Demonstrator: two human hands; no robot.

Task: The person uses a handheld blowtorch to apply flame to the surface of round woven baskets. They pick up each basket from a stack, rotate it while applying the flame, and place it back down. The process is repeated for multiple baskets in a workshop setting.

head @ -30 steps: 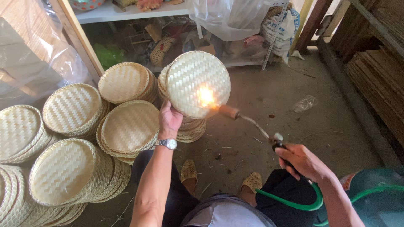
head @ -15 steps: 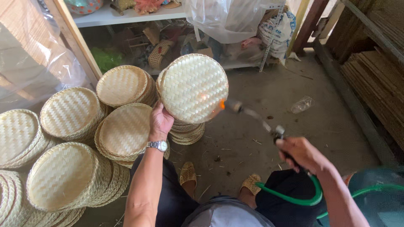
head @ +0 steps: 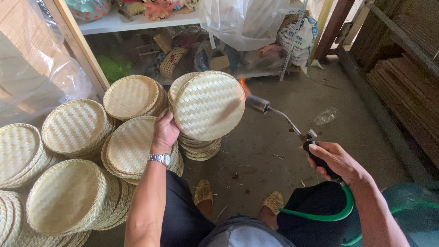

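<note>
While the left hand [head: 164,132] grips the lower left edge of a round, pale woven bamboo tray [head: 209,105], its fingers are curled shut around the rim, thumb on the near face; the tray is held upright in the air, above a short stack of similar trays [head: 200,147] on the concrete floor [head: 274,160]. Right hand [head: 336,161]: fingers wrapped closed on the black handle of a metal gas torch [head: 283,121], thin bent tube ending in a cylindrical nozzle. Nozzle sits just beside the tray's upper right edge; small orange flame [head: 243,86] licks past the rim. A green hose [head: 329,212] runs from the handle back under the wrist. Tray weave is a flat checker plait, matte, straw-coloured. More stacks of the same woven trays [head: 73,128] lie to the left. Silver wristwatch [head: 159,158] on the left wrist.

Against half a second ago: flame then played on the tray's lower right face; now it is at the top right rim, and the torch is raised.
</note>
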